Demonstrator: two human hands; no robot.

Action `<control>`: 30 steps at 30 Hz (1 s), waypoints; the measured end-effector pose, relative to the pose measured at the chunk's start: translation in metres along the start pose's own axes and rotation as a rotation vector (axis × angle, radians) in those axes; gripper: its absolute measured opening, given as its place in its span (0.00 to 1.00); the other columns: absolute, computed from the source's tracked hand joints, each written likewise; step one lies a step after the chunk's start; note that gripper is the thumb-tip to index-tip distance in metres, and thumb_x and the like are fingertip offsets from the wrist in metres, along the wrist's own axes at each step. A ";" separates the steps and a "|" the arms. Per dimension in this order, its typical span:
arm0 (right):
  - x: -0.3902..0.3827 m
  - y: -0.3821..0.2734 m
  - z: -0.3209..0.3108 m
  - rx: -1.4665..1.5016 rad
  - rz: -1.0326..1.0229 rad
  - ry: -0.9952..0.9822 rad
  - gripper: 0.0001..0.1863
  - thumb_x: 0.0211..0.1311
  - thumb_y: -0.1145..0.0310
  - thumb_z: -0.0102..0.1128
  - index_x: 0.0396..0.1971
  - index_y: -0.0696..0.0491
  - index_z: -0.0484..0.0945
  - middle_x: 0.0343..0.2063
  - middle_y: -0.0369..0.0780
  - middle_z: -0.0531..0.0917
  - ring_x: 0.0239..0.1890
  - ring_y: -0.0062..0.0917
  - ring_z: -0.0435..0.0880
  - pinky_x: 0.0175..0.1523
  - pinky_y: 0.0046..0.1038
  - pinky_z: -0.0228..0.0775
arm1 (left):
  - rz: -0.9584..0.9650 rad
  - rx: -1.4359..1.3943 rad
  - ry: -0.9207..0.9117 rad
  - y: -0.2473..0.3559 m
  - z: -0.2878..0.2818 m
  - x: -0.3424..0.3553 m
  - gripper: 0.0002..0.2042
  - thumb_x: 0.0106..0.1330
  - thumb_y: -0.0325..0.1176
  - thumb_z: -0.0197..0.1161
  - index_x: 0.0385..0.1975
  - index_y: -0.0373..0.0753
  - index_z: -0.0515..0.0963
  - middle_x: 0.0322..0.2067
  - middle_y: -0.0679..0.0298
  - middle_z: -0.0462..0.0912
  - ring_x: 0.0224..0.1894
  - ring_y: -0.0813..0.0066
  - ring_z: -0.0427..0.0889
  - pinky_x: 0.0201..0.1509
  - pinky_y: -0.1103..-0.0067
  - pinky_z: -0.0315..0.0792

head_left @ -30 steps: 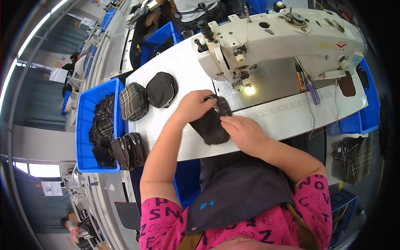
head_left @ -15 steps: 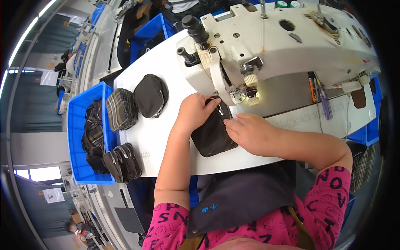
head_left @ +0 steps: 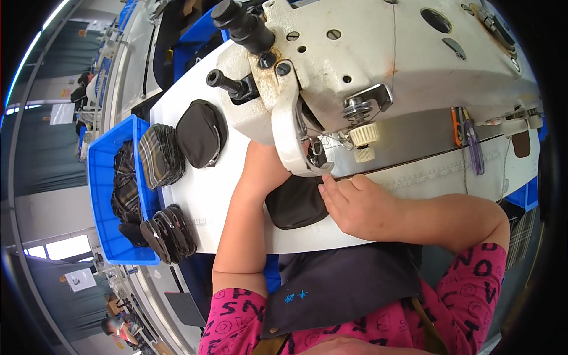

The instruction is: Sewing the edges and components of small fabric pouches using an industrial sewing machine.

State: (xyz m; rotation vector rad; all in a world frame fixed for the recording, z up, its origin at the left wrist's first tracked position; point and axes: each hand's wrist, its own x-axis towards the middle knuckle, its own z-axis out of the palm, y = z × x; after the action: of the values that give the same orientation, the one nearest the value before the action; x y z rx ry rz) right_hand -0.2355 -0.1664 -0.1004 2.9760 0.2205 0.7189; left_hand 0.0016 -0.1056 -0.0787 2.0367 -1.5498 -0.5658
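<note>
A dark fabric pouch lies on the white table below the head of a cream sewing machine. The upper end of the pouch, with a bit of metal showing, runs in under the machine's curved guard. My left hand rests along the pouch's upper left side, and its fingers are hidden behind that guard. On the other side, my right hand holds the pouch's right edge with its fingers closed together, the fingertips close to the guard's lower end.
Left on the table sit another dark pouch, a stack of plaid pieces and several zipped pouches. A blue bin holds more plaid fabric. Beyond the machine's arm lie a purple-handled screwdriver and an orange tool.
The view has come closer to the machine, which now looks larger. My left fingers and thumb, visible on the pouch before, are now behind the guard. My right hand stays at the pouch's edge.
</note>
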 end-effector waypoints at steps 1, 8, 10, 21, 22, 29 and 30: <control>-0.001 -0.003 0.002 -0.028 0.010 -0.006 0.21 0.56 0.68 0.61 0.45 0.67 0.86 0.47 0.58 0.88 0.32 0.26 0.80 0.33 0.27 0.66 | 0.044 0.061 0.013 -0.001 0.001 0.001 0.22 0.60 0.35 0.76 0.53 0.36 0.80 0.44 0.51 0.87 0.49 0.46 0.86 0.52 0.62 0.78; -0.001 -0.006 0.006 -0.032 0.012 -0.004 0.21 0.51 0.69 0.62 0.43 0.68 0.85 0.46 0.61 0.87 0.24 0.22 0.76 0.28 0.26 0.64 | 0.037 0.019 0.098 -0.009 0.006 0.004 0.18 0.61 0.45 0.78 0.40 0.36 0.85 0.29 0.64 0.85 0.28 0.72 0.77 0.35 0.73 0.74; 0.000 -0.006 0.006 -0.005 0.021 0.001 0.21 0.52 0.69 0.62 0.43 0.68 0.85 0.46 0.61 0.87 0.24 0.22 0.76 0.27 0.25 0.64 | 0.023 0.032 0.090 -0.006 0.007 0.006 0.18 0.61 0.45 0.78 0.40 0.36 0.85 0.28 0.65 0.84 0.27 0.73 0.75 0.34 0.74 0.72; -0.001 -0.007 0.007 0.019 0.036 0.000 0.16 0.59 0.70 0.62 0.42 0.65 0.86 0.44 0.59 0.88 0.19 0.22 0.75 0.24 0.25 0.61 | 0.064 0.035 0.074 -0.008 0.007 0.007 0.17 0.62 0.43 0.77 0.40 0.37 0.84 0.29 0.66 0.84 0.27 0.73 0.74 0.33 0.74 0.71; -0.002 -0.008 0.007 0.003 0.028 -0.006 0.16 0.58 0.70 0.62 0.42 0.65 0.86 0.44 0.60 0.88 0.18 0.22 0.75 0.23 0.25 0.61 | 0.062 0.034 0.073 -0.007 0.006 0.007 0.17 0.62 0.43 0.77 0.40 0.37 0.84 0.29 0.66 0.84 0.27 0.73 0.74 0.33 0.74 0.71; -0.001 -0.009 0.009 -0.027 0.021 0.004 0.16 0.57 0.71 0.62 0.41 0.66 0.86 0.44 0.61 0.88 0.17 0.21 0.73 0.22 0.25 0.58 | 0.127 0.077 0.132 -0.008 0.008 0.007 0.17 0.62 0.43 0.77 0.40 0.36 0.83 0.27 0.65 0.81 0.28 0.72 0.75 0.33 0.73 0.71; -0.001 -0.009 0.010 -0.027 0.022 0.003 0.16 0.57 0.71 0.62 0.41 0.66 0.86 0.44 0.61 0.88 0.17 0.21 0.73 0.22 0.25 0.58 | 0.121 0.066 0.138 -0.010 0.010 0.006 0.18 0.63 0.44 0.77 0.41 0.36 0.84 0.28 0.64 0.83 0.28 0.70 0.76 0.34 0.72 0.72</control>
State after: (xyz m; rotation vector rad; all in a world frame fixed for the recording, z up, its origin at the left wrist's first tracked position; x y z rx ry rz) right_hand -0.2331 -0.1578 -0.1103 2.9567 0.1768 0.7235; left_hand 0.0051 -0.1110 -0.0929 1.9688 -1.6146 -0.3256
